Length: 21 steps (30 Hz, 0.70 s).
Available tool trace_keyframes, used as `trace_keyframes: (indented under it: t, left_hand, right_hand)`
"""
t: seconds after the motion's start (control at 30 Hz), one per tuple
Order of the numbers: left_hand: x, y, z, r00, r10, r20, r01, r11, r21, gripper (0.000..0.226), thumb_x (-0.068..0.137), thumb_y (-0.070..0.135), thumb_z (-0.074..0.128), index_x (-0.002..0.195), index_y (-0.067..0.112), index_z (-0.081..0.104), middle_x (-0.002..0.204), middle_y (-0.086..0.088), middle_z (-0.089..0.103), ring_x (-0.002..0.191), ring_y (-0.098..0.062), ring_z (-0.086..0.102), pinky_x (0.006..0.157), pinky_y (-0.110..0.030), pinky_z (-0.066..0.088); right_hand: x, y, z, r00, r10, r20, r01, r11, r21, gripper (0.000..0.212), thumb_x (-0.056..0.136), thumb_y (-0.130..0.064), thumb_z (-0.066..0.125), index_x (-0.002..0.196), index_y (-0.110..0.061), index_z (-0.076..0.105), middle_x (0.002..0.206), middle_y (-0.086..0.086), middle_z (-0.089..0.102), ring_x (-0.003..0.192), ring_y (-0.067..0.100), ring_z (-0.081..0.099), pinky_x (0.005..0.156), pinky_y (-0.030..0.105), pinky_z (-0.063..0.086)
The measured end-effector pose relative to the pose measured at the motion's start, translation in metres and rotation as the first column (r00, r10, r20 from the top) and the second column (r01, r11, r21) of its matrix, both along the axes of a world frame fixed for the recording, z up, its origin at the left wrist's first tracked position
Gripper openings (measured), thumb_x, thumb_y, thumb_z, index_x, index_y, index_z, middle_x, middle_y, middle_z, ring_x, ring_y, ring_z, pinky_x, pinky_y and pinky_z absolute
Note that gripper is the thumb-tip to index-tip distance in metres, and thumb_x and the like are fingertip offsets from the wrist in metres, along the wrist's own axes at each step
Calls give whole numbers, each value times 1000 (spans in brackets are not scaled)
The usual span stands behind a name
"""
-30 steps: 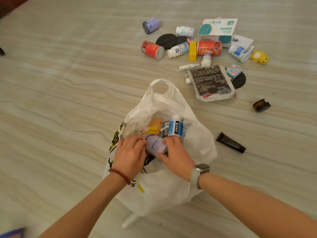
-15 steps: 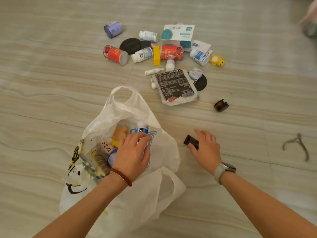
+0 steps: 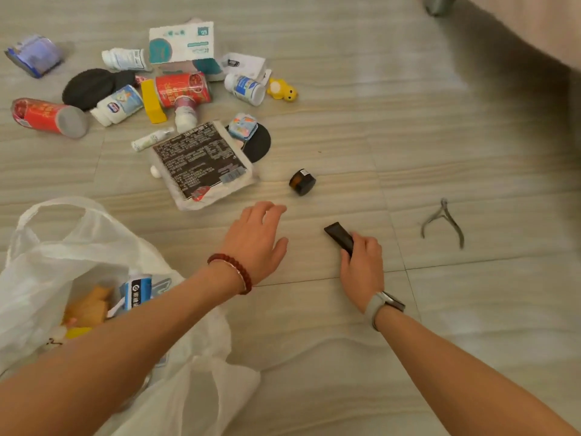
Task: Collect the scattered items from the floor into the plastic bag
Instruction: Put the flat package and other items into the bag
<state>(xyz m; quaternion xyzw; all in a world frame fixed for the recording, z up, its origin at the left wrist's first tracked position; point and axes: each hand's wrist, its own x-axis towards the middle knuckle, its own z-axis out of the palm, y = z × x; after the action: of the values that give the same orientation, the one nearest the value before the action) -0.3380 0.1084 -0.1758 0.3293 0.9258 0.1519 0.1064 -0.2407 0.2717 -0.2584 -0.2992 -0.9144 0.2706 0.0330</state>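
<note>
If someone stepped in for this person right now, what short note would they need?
Right hand grips the black tube on the floor. Left hand is open, holding nothing, reaching out over the floor.
Plastic bag lies open at left, with a blue-labelled bottle and a few items inside.
Left to collect: the tube, dark jar, nail nippers, black-printed packet and the pile of cans, bottles and boxes behind it.

One head-worn camera looks steeply down, close over the floor.
</note>
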Motion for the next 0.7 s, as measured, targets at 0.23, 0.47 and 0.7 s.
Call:
trace_keyframes:
  t: [0.23,0.47,0.7]
  left_hand:
    - [-53,76,-39,934,250,253,-271,961,50,66,88,26,54,141,10,19,147,-15,23,134,-31,27,110,-38,25]
    - [-79,106,-62,885,333,325,-384,917,106,62,84,29,60,136,11,32,140,-15,37,126,-30,39,106,-37,32]
    - [-57,86,-40,873,390,292,-460,857,230,34,83,19,59,115,9,54,112,-9,59,97,-19,53,79,-24,38]
  right_hand:
    - [14,0,-22,994,30,-105,-26,999,41,42,83,-6,57,124,-7,49,112,16,56,99,30,48,87,41,47]
    - [12,3,-33,991,40,-125,-22,990,141,40,80,-11,55,120,-10,47,104,12,60,93,17,36,79,37,50]
    - [13,5,-34,987,69,-143,-44,984,171,50,71,-5,70,117,-8,50,101,13,60,90,18,36,76,38,51]
